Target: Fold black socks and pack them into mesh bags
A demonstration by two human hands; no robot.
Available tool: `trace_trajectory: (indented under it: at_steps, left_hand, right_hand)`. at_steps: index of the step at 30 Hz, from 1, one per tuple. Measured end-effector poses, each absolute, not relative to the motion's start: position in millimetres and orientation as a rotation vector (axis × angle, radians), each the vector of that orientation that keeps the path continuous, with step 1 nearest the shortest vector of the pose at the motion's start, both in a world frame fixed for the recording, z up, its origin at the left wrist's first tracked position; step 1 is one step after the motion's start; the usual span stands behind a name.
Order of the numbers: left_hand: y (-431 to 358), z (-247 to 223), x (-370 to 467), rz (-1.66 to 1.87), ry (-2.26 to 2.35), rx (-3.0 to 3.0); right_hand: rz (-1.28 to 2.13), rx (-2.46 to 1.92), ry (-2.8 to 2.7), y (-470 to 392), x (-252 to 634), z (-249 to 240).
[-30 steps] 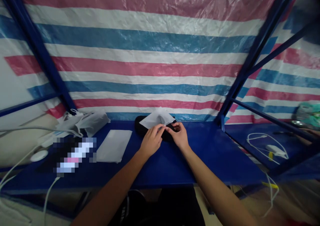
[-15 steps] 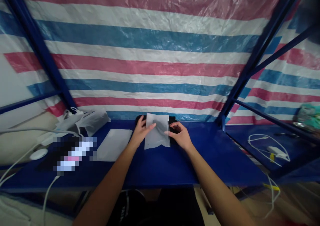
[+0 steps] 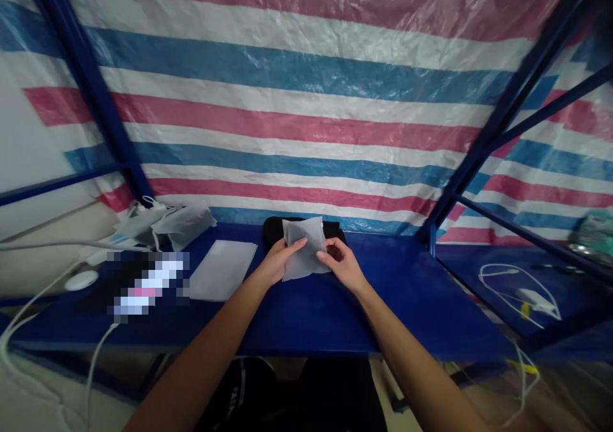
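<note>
The pouch (image 3: 304, 261) is held up between both hands over the middle of the desk (image 3: 306, 327), in front of a black object (image 3: 274, 229) that lies along the back edge. It is a small, roughly four-sided piece of frosted, see-through plastic, greyish white, with a darker cloudy patch across its middle where the dark behind seems to show through. Its top edge dips between two pointed corners, the right one standing higher; a tiny pale tab sits near that corner, and a narrow strip runs down the right side. The lower edge is uneven and the surface looks slightly bowed. The left hand (image 3: 276, 263) pinches the left side, its thumb laid across the front and its fingers tucked behind. The right hand (image 3: 347, 267) has its thumb on the front near the right edge, with the other fingers curled and a gap within the curl; whether they grip the plastic from behind, I cannot tell. To the left, some flat whitish sheets (image 3: 223, 271) lie on the desk, well apart from the pouch, and a blurred-out phone (image 3: 149, 286) lies beyond them.
</note>
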State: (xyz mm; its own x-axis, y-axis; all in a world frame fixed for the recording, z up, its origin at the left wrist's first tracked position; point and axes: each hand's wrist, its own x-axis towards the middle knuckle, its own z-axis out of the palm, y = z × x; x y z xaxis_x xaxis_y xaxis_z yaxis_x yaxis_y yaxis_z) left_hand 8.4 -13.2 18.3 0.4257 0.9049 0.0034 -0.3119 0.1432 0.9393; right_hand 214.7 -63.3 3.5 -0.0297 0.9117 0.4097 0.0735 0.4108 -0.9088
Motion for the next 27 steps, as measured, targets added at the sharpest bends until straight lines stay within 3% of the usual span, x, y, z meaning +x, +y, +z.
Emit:
trace_trajectory:
  at_steps: [11, 19, 27]
  left_hand:
    - [-17, 19, 7, 0.946, 0.693, 1.011]
    - [-2, 26, -5, 1.160, 0.598, 0.980]
    - [-7, 13, -5, 1.093, 0.822, 1.715]
  right_hand:
    - [1.166, -0.834, -1.655, -66, 222, -1]
    - [0.248, -0.955, -1.569, -66, 236, 10]
    - [-0.063, -0.948, -1.812, -77, 234, 17]
